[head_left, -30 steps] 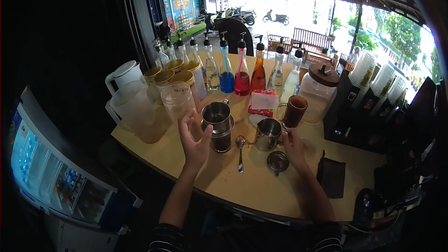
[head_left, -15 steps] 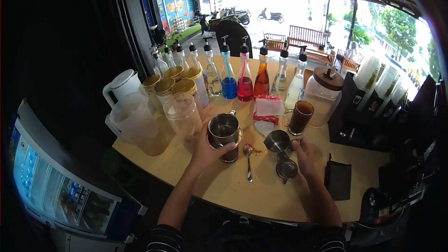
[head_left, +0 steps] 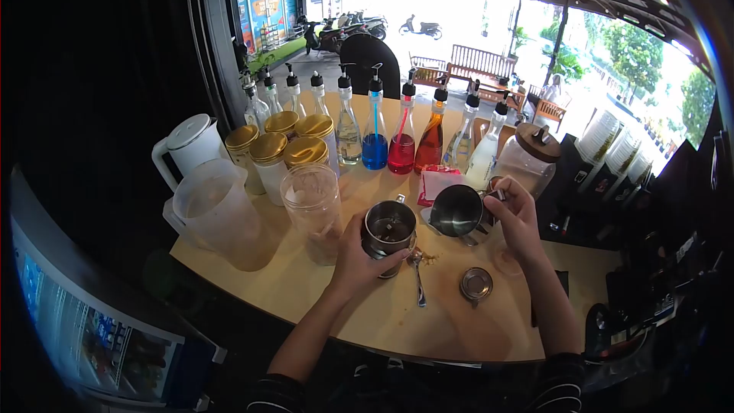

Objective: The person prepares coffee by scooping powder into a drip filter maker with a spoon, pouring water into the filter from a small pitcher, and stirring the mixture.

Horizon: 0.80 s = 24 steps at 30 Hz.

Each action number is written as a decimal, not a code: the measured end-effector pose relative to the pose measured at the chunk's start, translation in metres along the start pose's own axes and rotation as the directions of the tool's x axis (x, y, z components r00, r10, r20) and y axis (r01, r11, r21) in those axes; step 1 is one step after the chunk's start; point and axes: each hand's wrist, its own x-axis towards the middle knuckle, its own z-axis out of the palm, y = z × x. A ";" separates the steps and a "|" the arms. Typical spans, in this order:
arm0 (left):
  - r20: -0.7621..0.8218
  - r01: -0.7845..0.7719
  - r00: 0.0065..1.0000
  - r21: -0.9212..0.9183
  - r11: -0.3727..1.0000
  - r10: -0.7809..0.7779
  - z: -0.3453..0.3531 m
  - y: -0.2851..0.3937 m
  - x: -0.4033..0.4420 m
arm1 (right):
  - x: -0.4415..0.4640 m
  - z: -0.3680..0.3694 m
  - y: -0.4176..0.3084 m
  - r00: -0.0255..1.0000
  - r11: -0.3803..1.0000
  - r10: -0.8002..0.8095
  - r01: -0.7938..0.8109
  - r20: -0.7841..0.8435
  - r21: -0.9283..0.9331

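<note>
My left hand [head_left: 362, 258] is wrapped around a metal cup [head_left: 390, 222] with dark liquid inside; it appears to sit on a glass whose lower part is mostly hidden. My right hand [head_left: 517, 220] grips the handle of a steel pitcher [head_left: 457, 213], raised above the counter and tilted with its mouth toward the metal cup. No stream shows between them. A spoon [head_left: 420, 281] lies beside the cup near brown crumbs. Right of the spoon rests a small round metal lid or dish [head_left: 476, 284]. The glass mug of brown drink is mostly hidden behind the pitcher.
Pump-topped bottles, including a blue syrup bottle [head_left: 375, 149], line the counter's back. Gold-lidded jars [head_left: 267, 160], a clear open jar [head_left: 313, 218] and a plastic pitcher [head_left: 210, 210] stand left. At right are a wooden-lidded jar [head_left: 527, 164] and a cup rack [head_left: 585, 187].
My right hand has lifted the steel pitcher off the counter beside the small metal lid or dish and tilted it. The metal cup stays in my left hand; the whole view has shifted slightly.
</note>
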 end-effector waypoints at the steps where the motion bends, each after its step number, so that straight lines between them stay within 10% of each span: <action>1: -0.004 0.002 1.000 -0.004 1.000 -0.002 0.001 0.001 0.000 | 0.004 0.005 -0.007 1.000 1.000 0.005 -0.004 0.023 -0.012; 24: 0.031 0.019 0.999 -0.002 1.000 -0.018 -0.002 0.011 0.001 | 0.056 0.049 -0.029 0.965 0.987 0.052 -0.010 0.259 -0.161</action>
